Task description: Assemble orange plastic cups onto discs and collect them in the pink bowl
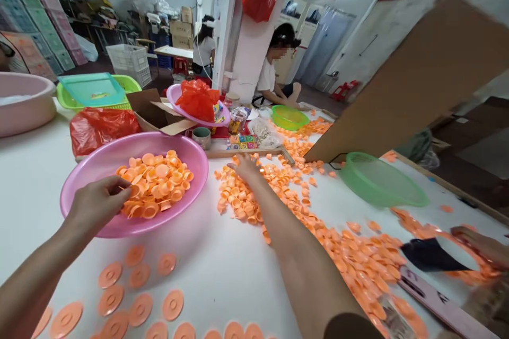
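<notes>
My left hand (99, 198) hangs over the near left side of a pink basin (85, 183), thumb and fingers drawn together. Its fingertips meet the edge of a heap of small orange plastic cups (159, 175) inside the basin; whether one is pinched there is hard to see. My right hand (245, 167) stretches forward with fingers apart over the far end of a long pile of orange cups (240, 198) on the white table, touching the pieces. Flat orange discs (111, 299) lie spread out near the front edge.
A large cardboard sheet (413, 79) leans over the right side, beside a green basket (382, 177). A co-worker's hand (477, 243) is at far right, near a pink strip (441, 302). Another person (274, 71) sits behind the table. A cup (201, 137) stands beyond the basin.
</notes>
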Motion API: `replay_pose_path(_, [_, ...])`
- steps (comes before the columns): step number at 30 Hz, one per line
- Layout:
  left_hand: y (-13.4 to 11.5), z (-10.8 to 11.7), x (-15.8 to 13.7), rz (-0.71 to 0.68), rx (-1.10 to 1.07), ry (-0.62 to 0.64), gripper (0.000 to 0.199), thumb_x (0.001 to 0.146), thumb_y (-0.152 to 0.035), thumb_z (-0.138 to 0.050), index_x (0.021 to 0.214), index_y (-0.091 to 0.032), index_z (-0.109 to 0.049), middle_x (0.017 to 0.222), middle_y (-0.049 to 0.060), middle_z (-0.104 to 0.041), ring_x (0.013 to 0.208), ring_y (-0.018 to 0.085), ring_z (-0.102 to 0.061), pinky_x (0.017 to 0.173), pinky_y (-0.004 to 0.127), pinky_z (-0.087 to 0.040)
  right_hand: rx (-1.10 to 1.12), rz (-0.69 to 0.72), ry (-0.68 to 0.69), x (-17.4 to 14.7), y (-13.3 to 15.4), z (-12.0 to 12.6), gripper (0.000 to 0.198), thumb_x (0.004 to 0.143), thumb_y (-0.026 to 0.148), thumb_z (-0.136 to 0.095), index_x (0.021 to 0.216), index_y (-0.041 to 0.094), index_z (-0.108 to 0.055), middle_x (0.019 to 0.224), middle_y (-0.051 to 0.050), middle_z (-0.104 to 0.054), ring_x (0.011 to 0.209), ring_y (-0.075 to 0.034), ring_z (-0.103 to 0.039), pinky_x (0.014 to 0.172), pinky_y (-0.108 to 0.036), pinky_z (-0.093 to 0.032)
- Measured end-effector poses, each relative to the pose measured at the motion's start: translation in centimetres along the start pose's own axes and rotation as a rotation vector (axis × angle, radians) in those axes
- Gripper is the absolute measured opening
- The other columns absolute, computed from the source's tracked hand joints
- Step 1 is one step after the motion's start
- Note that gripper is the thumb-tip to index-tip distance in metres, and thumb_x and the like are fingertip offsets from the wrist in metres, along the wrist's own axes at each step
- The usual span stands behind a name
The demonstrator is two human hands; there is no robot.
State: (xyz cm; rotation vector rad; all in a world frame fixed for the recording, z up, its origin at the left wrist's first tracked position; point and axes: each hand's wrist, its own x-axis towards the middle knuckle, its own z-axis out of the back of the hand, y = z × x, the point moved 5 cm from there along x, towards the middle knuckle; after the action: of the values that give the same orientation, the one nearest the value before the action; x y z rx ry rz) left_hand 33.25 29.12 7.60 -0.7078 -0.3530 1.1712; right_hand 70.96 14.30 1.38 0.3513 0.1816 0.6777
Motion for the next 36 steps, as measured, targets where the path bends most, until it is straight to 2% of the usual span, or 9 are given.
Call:
replay_pose_path(3, [0.5,0.5,-0.4,-0.068,0.068,-0.109,0.034,0.072,-0.036,-0.065,0.101,-0.02,-0.07,0.082,0.0,-0.073,0.065,0.015,-0.065,0.066,0.025,-0.05,-0.08,-0.032,0.09,1.1,-0.5,-3.3,0.07,0.088,0.067,-0.046,0.148,0.034,-0.036,0.159,-0.01,-0.022,0.143,-0.044,-0.01,0.104,-0.072,-0.014])
replay_pose_path(6, [-0.7,0.9,-5.8,-0.293,0.022,-0.314,0.025,0.077,-0.039,-0.063,0.095,-0.025,-0.071,0.085,-0.002,-0.073,0.07,0.014,-0.063,0.068,0.023,-0.049,-0.201,0.032,0.115,-1.2,-0.8,-5.2,0.064,0.093,0.067,-0.031,0.149,0.038,-0.03,0.161,-0.007,-0.016,0.143,-0.041,-0.016,0.104,-0.072,-0.013])
replay_pose_path(10, [0.1,-4.0,-13.0,-0.558,-0.006,0.043,0.018,0.086,-0.036,-0.055,0.087,-0.026,-0.069,0.072,-0.003,-0.068,0.059,0.011,-0.057,0.052,0.02,-0.043,-0.264,0.186,0.089,-7.0,-0.4,-6.0,0.056,0.096,0.062,-0.029,0.147,0.038,-0.036,0.16,-0.009,-0.021,0.137,-0.037,-0.029,0.104,-0.07,-0.018])
replay_pose_path(12, [2.1,-7.2,-14.4,-0.605,0.055,0.206,0.023,0.09,-0.031,-0.047,0.091,-0.026,-0.07,0.082,0.0,-0.07,0.071,0.014,-0.061,0.061,0.023,-0.046,-0.269,0.238,0.09,-9.8,-0.1,-6.0,0.055,0.097,0.06,-0.031,0.146,0.037,-0.038,0.159,-0.009,-0.023,0.137,-0.038,-0.029,0.103,-0.069,-0.019])
replay_pose_path(16, [5.5,-10.6,-12.9,-0.526,0.255,0.201,0.032,0.084,-0.022,-0.052,0.111,-0.024,-0.068,0.114,0.01,-0.067,0.107,0.028,-0.056,0.084,0.04,-0.045,-0.237,0.254,0.058,-14.3,1.0,-4.9,0.048,0.097,0.051,-0.041,0.142,0.035,-0.045,0.156,-0.011,-0.03,0.137,-0.038,-0.03,0.103,-0.063,-0.023])
replay_pose_path(19, [5.8,-11.1,-12.0,-0.494,0.336,0.241,0.031,0.08,-0.02,-0.056,0.107,-0.024,-0.069,0.115,0.01,-0.065,0.108,0.029,-0.054,0.085,0.041,-0.04,-0.16,0.367,-0.066,-17.8,3.2,-3.3,0.037,0.097,0.034,-0.048,0.132,0.029,-0.058,0.144,-0.011,-0.047,0.131,-0.031,-0.038,0.102,-0.049,-0.031])
replay_pose_path(23, [4.4,-11.4,-12.5,-0.488,0.305,0.258,0.02,0.081,-0.018,-0.052,0.086,-0.023,-0.071,0.099,0.007,-0.065,0.098,0.024,-0.055,0.083,0.037,-0.035,-0.147,0.603,0.076,-22.5,6.7,-4.3,0.021,0.09,0.018,-0.055,0.103,0.023,-0.071,0.1,-0.007,-0.067,0.098,-0.022,-0.056,0.084,-0.032,-0.04])
replay_pose_path(28, [3.2,-13.1,-13.8,-0.489,0.196,0.322,0.013,0.072,-0.012,-0.056,0.076,-0.02,-0.066,0.09,0.005,-0.062,0.092,0.021,-0.054,0.076,0.032,-0.032,-0.206,0.373,0.072,-24.1,6.2,-6.0,0.012,0.088,0.018,-0.058,0.092,0.015,-0.069,0.093,-0.01,-0.065,0.083,-0.02,-0.059,0.072,-0.028,-0.04])
replay_pose_path(36, [4.2,-13.7,-13.5,-0.391,0.115,0.303,0.015,0.069,-0.013,-0.06,0.079,-0.02,-0.068,0.091,0.005,-0.06,0.085,0.019,-0.054,0.075,0.03,-0.032,-0.107,0.401,0.122,-24.4,4.6,-5.8,0.021,0.079,0.004,-0.054,0.07,0.017,-0.069,0.084,-0.006,-0.064,0.07,-0.014,-0.057,0.06,-0.024,-0.035])
